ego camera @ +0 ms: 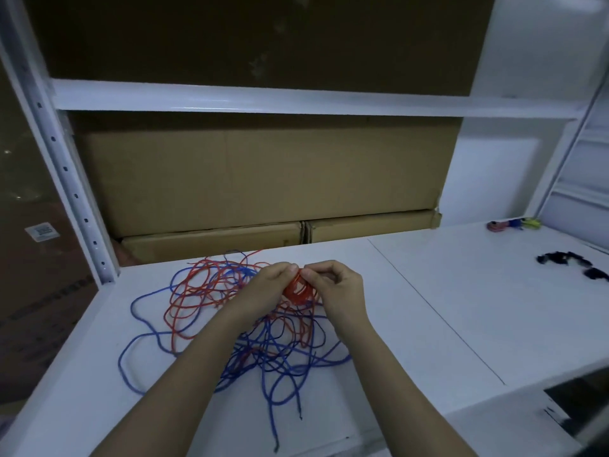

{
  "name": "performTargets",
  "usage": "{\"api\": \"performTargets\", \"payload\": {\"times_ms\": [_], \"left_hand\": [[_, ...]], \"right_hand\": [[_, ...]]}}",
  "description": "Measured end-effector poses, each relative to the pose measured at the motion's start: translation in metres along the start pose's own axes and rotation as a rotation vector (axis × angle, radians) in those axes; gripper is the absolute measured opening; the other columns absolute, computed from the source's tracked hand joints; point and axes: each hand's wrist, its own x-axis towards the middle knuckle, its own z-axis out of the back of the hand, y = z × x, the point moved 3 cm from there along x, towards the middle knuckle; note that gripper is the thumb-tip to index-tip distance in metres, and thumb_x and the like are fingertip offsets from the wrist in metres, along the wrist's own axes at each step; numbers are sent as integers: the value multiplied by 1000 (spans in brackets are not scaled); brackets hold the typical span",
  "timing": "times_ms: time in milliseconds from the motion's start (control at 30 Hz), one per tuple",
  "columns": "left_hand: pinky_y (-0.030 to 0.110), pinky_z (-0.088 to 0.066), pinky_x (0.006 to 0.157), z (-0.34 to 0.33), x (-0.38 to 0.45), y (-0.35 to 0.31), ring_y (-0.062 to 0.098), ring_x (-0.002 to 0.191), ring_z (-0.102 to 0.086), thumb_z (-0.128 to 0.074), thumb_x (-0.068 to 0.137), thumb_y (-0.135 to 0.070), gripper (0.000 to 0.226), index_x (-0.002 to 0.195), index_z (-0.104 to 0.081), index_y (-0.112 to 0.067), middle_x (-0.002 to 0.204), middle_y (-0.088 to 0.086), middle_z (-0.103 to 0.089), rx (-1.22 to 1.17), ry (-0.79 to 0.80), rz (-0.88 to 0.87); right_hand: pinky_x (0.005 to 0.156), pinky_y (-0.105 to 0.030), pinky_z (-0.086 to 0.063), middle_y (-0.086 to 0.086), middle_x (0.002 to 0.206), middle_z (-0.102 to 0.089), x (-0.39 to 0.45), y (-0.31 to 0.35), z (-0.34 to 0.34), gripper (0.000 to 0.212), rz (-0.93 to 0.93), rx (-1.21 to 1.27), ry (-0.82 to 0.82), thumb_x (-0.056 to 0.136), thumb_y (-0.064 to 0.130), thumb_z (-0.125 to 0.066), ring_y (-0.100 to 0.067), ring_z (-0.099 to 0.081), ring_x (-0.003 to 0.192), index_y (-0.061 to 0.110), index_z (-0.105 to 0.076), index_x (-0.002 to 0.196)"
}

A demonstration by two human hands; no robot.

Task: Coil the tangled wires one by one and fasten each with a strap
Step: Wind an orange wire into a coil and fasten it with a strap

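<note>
I had my left hand (pixel 268 285) and right hand (pixel 333 285) close together, both pinching the small red coil (pixel 298 291) above the tangled wires (pixel 250 328), mid-winding I judged; next I needed a strap (pixel 560 258) from far right.

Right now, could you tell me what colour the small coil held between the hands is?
Red coil, seen in the head view, the only one.
</note>
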Motion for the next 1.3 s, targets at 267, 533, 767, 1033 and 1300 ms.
{"api": "performTargets", "payload": {"times_ms": [267, 533, 767, 1033, 1300], "left_hand": [[18, -52, 76, -116, 23, -37, 7, 97, -53, -31, 98, -48, 31, 116, -39, -23, 112, -4, -50, 192, 99, -8], [24, -47, 54, -247, 64, -78, 11, 51, -57, -28, 104, -32, 23, 97, -47, -20, 75, 3, -64, 152, 78, -136], [29, -42, 60, -346, 115, -103, 5, 53, -50, -23, 103, -40, 30, 90, -44, -22, 63, -5, -59, 306, 212, -191], [29, -36, 55, -450, 203, -128, 15, 63, -55, -20, 104, -39, 23, 98, -37, -26, 68, -10, -51, 637, 249, -369], [29, -32, 51, -551, 318, -149, 14, 58, -47, -20, 104, -39, 27, 96, -38, -20, 68, -7, -48, 556, 270, -412]], "right_hand": [[76, -27, -56, -1, 82, -73, 17, -3, 114, 13, -34, -43, -68, 83, 6, -70, -12, -68, 78, 17, -71, 77], [81, -32, -55, -10, 81, -69, 24, -1, 263, 8, -148, 177, 1, 90, 10, -63, -21, -66, 79, 2, -66, 90], [74, -19, -53, 3, 84, -68, 35, 1, 374, 6, 71, -303, -132, 92, 13, -60, -6, -63, 78, 13, -64, 89], [76, -31, -51, -8, 99, -69, 78, -13, 477, 27, 329, -929, -86, 98, 8, -45, -18, -63, 84, 9, -62, 119], [78, -27, -52, 4, 90, -65, 165, -26, 587, 28, 151, -728, -160, 101, 8, -40, -8, -62, 79, 15, -62, 117]]}}
